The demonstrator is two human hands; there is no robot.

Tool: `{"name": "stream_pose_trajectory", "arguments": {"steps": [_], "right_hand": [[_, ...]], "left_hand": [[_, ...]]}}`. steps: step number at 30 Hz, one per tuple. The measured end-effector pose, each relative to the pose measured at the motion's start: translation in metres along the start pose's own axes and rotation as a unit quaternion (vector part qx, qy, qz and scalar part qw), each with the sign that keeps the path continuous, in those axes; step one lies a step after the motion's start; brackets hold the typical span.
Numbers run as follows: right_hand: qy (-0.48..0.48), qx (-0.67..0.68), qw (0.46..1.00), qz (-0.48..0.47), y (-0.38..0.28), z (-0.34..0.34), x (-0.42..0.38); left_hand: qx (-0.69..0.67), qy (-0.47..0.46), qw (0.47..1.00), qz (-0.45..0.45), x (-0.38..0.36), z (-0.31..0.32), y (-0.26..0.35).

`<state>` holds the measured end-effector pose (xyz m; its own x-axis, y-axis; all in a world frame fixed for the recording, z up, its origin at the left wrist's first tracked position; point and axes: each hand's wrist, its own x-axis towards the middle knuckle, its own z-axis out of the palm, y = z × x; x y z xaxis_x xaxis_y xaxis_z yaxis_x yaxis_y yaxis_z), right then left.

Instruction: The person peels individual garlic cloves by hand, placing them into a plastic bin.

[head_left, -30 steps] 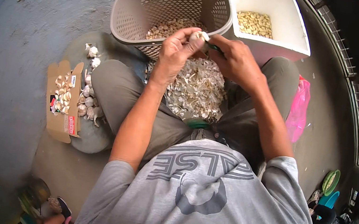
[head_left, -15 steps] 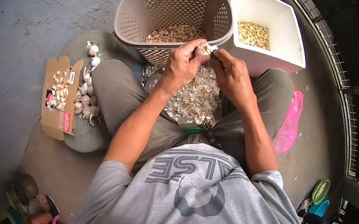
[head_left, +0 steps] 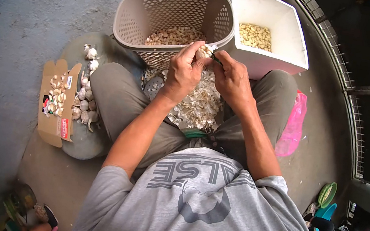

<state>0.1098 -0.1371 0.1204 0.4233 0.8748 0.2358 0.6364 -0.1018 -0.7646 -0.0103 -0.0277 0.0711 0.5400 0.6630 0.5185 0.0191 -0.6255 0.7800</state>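
- My left hand (head_left: 183,73) is closed around a garlic bulb (head_left: 204,51), fingers on its far side and thumb on the near side.
- My right hand (head_left: 234,80) is closed on a small dark-green tool (head_left: 217,61), right up against the bulb; my fist hides most of it.
- Just beyond my grip and a little left stands a perforated basket (head_left: 208,11), with a layer of unpeeled-looking cloves (head_left: 174,38) at the bottom.
- Beyond my right hand, beside the basket, a white box (head_left: 285,22) holds pale yellow cloves (head_left: 256,36).
- Left of my hands, past my left knee (head_left: 110,83), a cardboard piece (head_left: 49,134) bears loose cloves (head_left: 57,95); whole bulbs (head_left: 85,103) lie between it and my leg.
- Below my grip, between my legs, is a heap of papery skins (head_left: 197,104).
- To the right, outside my right knee (head_left: 279,90), lies a pink bag (head_left: 292,129).
- The basket's near rim sits close behind the bulb; I cannot tell whether they touch.
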Motion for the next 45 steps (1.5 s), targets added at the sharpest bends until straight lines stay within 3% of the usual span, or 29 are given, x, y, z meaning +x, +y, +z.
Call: {"name": "stream_pose_trajectory", "arguments": {"steps": [3, 9, 10, 14, 16, 21, 25, 26, 29, 33, 37, 39, 42, 44, 45], "right_hand": [[-0.011, -0.002, 1.000, 0.015, -0.002, -0.004, -0.002], [-0.093, -0.081, 0.991, -0.044, 0.011, -0.033, 0.005], [-0.114, -0.105, 0.987, -0.043, 0.009, -0.039, 0.008], [-0.110, -0.162, 0.976, -0.094, 0.013, -0.034, 0.011], [-0.080, -0.134, 0.985, -0.069, 0.009, -0.026, 0.007], [-0.062, 0.002, 0.998, 0.027, 0.014, -0.012, -0.006], [-0.048, 0.011, 0.998, 0.033, 0.014, -0.012, -0.010], [-0.036, 0.014, 0.999, 0.027, 0.017, -0.009, -0.011], [-0.027, 0.019, 0.999, 0.039, 0.017, -0.008, -0.013], [-0.062, -0.016, 0.998, 0.021, 0.015, -0.021, -0.012], [-0.080, -0.097, 0.992, -0.003, 0.006, -0.028, -0.011], [-0.048, -0.047, 0.998, -0.008, 0.011, -0.021, -0.011], [-0.012, 0.023, 0.999, 0.018, 0.008, -0.010, -0.011], [-0.008, 0.084, 0.994, 0.075, 0.015, -0.003, -0.010], [-0.006, 0.061, 0.997, 0.044, 0.015, -0.004, -0.010]], "left_hand": [[-0.005, -0.005, 1.000, 0.005, 0.000, 0.000, 0.001], [-0.151, -0.138, 0.971, -0.121, -0.001, -0.005, 0.001], [-0.108, -0.147, 0.980, -0.073, -0.001, -0.005, 0.000], [-0.057, -0.113, 0.991, -0.042, -0.001, -0.004, 0.011], [-0.063, -0.099, 0.992, -0.051, -0.001, -0.007, 0.011], [0.008, -0.100, 0.994, 0.043, -0.004, -0.014, 0.009], [0.044, -0.089, 0.992, 0.076, -0.010, -0.010, 0.008], [0.027, -0.100, 0.994, 0.047, -0.012, -0.008, 0.007], [0.059, -0.079, 0.991, 0.095, -0.011, -0.008, 0.010], [-0.028, -0.125, 0.992, -0.002, -0.006, -0.013, 0.015], [-0.079, -0.108, 0.990, -0.033, -0.005, -0.007, 0.013], [-0.111, -0.104, 0.985, -0.083, -0.007, -0.005, 0.018], [-0.034, -0.051, 0.998, 0.008, -0.007, -0.007, 0.020], [-0.045, -0.047, 0.998, 0.009, -0.007, -0.008, 0.019], [-0.051, -0.046, 0.998, 0.010, -0.007, -0.008, 0.019]]}}
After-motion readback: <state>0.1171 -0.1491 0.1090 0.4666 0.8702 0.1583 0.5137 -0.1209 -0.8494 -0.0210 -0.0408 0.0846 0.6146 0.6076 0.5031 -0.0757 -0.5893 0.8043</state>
